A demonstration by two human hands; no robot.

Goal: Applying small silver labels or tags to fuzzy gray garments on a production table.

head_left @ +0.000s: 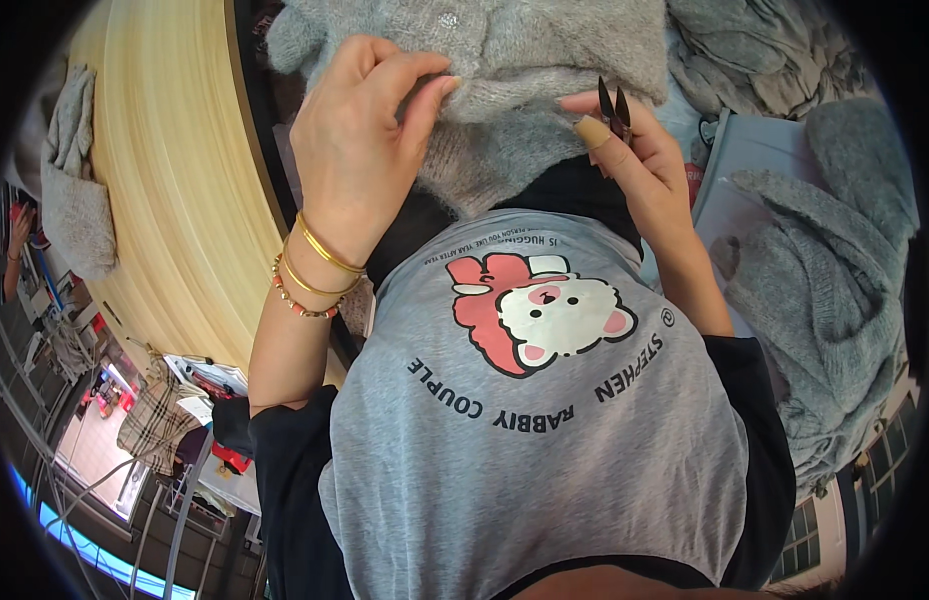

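Wood tabletop, checked cloth in cluttered room, left hand over grey knit, grip unclear, right hand gripping snips

The fuzzy grey knitted garment runs past the upper edge. The right hand hides most of the handles of the slim dark-bladed thread snips. Whether the left hand pinches anything at its fingertips is too small to tell.

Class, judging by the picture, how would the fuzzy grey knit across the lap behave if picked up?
The fuzzy grey knit would probably hang floppily, since it lies in soft folds. Its hairy surface suggests a fairly grippy feel, not a slippery one.
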